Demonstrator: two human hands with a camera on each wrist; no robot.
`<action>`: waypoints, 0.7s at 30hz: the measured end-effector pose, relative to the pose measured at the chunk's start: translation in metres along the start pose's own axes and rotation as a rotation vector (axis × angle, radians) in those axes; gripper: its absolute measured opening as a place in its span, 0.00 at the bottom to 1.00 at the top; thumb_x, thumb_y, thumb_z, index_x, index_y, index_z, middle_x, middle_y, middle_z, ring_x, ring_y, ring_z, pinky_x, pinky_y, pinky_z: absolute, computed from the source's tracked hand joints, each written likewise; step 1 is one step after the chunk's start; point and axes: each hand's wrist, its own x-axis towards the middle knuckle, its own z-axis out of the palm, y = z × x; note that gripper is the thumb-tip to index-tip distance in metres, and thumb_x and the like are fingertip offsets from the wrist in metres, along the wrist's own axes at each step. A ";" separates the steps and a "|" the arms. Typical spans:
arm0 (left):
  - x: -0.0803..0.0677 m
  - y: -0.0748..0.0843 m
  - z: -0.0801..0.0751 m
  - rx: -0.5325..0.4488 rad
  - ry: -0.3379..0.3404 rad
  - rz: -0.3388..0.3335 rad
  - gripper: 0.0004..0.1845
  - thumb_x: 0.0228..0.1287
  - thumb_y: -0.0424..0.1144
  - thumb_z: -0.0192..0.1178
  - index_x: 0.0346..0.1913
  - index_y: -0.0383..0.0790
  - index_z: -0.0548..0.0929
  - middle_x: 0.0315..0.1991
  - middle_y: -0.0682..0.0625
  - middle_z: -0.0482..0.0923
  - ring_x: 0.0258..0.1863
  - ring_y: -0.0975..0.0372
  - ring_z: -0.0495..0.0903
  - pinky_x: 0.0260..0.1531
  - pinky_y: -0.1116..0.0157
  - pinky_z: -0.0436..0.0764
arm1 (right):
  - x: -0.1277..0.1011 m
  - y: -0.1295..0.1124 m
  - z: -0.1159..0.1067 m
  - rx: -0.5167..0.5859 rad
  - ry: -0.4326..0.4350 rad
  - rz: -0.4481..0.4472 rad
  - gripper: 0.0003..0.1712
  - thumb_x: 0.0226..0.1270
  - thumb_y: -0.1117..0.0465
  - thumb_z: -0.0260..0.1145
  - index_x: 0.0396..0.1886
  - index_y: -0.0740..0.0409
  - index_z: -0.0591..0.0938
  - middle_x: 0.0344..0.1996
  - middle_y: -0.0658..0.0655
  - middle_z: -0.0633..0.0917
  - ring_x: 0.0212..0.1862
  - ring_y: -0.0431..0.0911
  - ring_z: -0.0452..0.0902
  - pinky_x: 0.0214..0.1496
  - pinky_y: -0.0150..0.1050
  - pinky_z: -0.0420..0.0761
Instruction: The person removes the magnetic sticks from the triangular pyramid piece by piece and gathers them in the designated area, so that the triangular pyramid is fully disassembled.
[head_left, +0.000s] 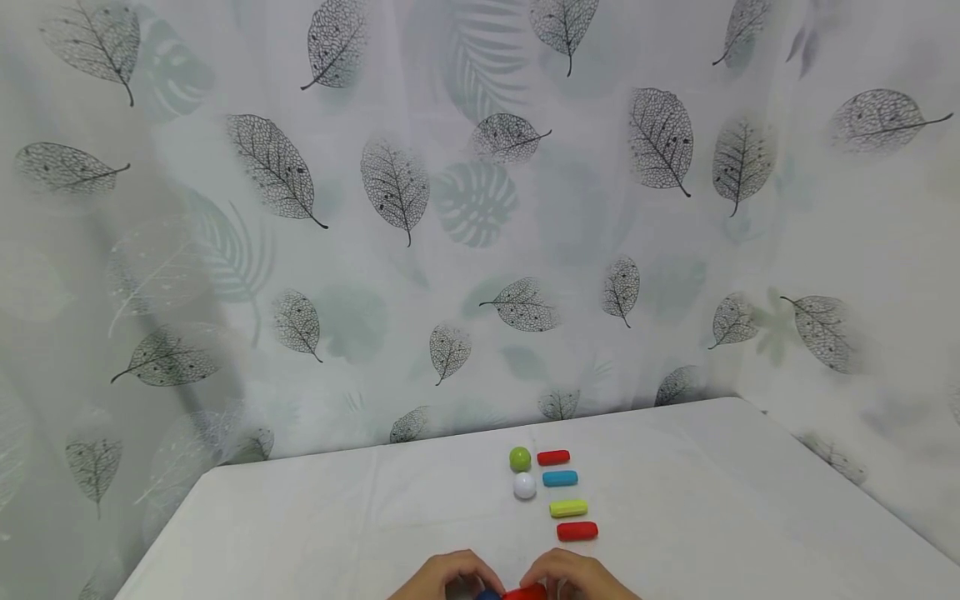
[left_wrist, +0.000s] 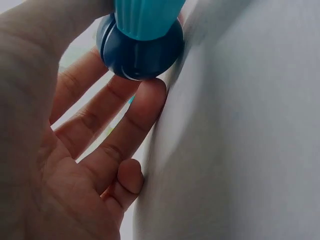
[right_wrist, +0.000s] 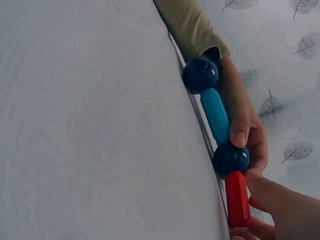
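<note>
A chain of toy building pieces runs along the near table edge. In the right wrist view it goes from a dark blue ball through a light blue rod and another dark blue ball to a red rod. My left hand holds the chain at the middle ball, its thumb at the joint with the light blue rod. At the red rod's free end, my right hand pinches the piece between thumb and fingers. The left wrist view shows a dark blue ball against the fingertips.
Farther back on the white table lie a green ball, a white ball, and a column of rods: red, blue, yellow and red. A leaf-patterned curtain hangs behind the table.
</note>
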 end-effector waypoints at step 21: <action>0.005 -0.001 0.006 0.015 -0.022 0.032 0.15 0.65 0.34 0.59 0.50 0.29 0.80 0.43 0.48 0.80 0.40 0.76 0.73 0.46 0.72 0.76 | 0.004 0.000 0.006 -0.139 -0.027 0.095 0.15 0.62 0.61 0.70 0.47 0.62 0.84 0.37 0.40 0.75 0.39 0.28 0.67 0.44 0.25 0.77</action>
